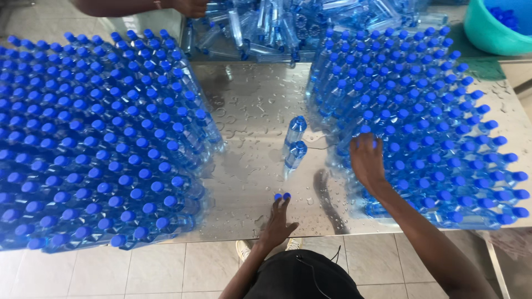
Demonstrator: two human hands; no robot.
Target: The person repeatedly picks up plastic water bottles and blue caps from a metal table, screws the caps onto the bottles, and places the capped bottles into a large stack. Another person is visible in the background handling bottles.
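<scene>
My left hand (276,220) reaches over the near edge of the wet metal table (252,111), its fingertips pinched on two loose blue caps (282,196). My right hand (367,159) lies spread on the capped tops at the near left corner of the right block of clear blue bottles (426,116), holding nothing. Two capped bottles (295,141) stand alone mid-table, just beyond my left hand. A larger block of capped bottles (94,138) fills the table's left side.
A heap of uncapped bottles (271,27) lies at the table's far end, where another person's arm (166,6) reaches in. A teal basin (487,33) with blue caps sits at the far right. Tiled floor and my feet (244,249) show below.
</scene>
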